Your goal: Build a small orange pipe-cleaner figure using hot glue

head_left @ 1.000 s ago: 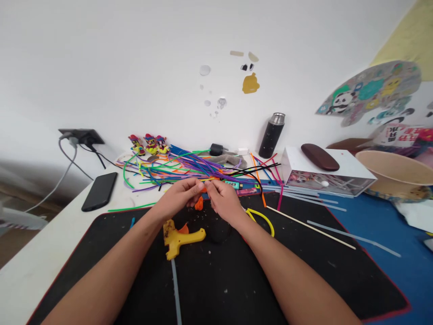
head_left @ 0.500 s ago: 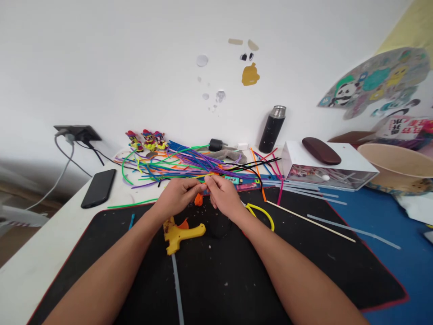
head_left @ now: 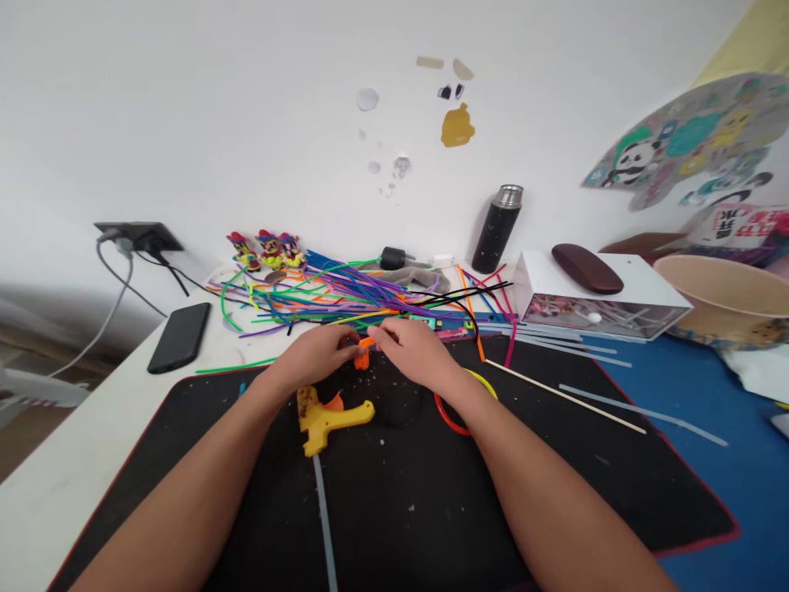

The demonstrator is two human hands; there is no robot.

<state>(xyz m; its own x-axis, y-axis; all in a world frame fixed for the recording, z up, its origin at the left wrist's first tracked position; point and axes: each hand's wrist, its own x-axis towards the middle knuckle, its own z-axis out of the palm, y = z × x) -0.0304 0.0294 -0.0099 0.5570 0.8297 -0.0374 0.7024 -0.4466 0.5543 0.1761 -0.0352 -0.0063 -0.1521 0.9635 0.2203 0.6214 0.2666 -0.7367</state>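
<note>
Close together over the back of the black mat (head_left: pixel 394 493), my two hands meet at an orange pipe cleaner (head_left: pixel 367 342). My left hand (head_left: pixel 320 352) is closed at its left end, thumb and finger pinched. From the other side my right hand (head_left: pixel 410 352) pinches it, fingers curled over. Just below hangs or lies a small orange coiled piece (head_left: pixel 362 360); whether it is joined to the strip I cannot tell. A yellow glue gun (head_left: pixel 333 419) with a clear glue stick (head_left: pixel 324 518) lies nearer me. Scissors with a yellow and red handle (head_left: pixel 453 418) are partly hidden under my right forearm.
Behind my hands spreads a pile of coloured pipe cleaners (head_left: pixel 370 288). Small figures (head_left: pixel 268 249), a black flask (head_left: pixel 498 230) and a white box (head_left: pixel 647 288) stand along the wall. A phone (head_left: pixel 180 337) lies left; a wooden stick (head_left: pixel 567 396) lies right.
My hands have parted slightly, showing more of the orange strip between them. The red scissor handle shows more beside my right forearm. The whole view has shifted slightly.
</note>
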